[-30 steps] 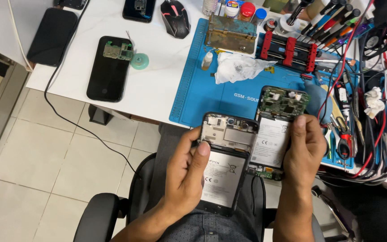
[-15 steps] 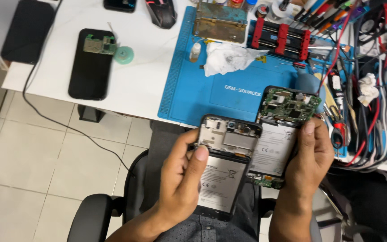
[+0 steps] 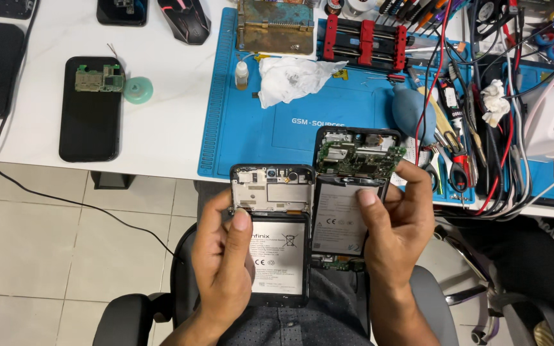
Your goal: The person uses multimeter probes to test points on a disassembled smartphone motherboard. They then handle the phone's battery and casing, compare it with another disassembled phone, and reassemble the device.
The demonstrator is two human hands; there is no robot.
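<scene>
The left hand (image 3: 226,256) is closing around an opened phone (image 3: 270,234), thumb pressing flat across its battery face and fingers curling behind the left edge. This phone is showing a metal frame plate over its top part and a grey battery below. Right beside it, touching along the long edge, the right hand (image 3: 395,224) is gripping a second opened phone (image 3: 352,192), thumb lying on its pale battery, fingers wrapping the right edge. That second phone is baring a green circuit board across its top. Both hands are firmly closed on their phones, holding them side by side, backs up, above the person's lap.

Taking the blue mat (image 3: 277,122) as the landmark: both phones are hanging just off its near edge, the second phone's top overlapping that edge in the view. On the mat's far side a crumpled white tissue (image 3: 290,77) is lying, with a small dropper bottle (image 3: 242,74) just left of it. Behind the tissue, at the mat's far edge, a brass-coloured holder plate (image 3: 277,25) is sitting, and right of that a black and red clamp fixture (image 3: 363,41). Toward the mat's right end a blue air blower (image 3: 411,115) is resting among tangled cables (image 3: 495,160). Well left of the mat, on the white worktop (image 3: 168,128), a black phone (image 3: 91,122) is lying with a loose circuit board (image 3: 99,78) on top, a round green disc (image 3: 138,90) just beside it.
</scene>
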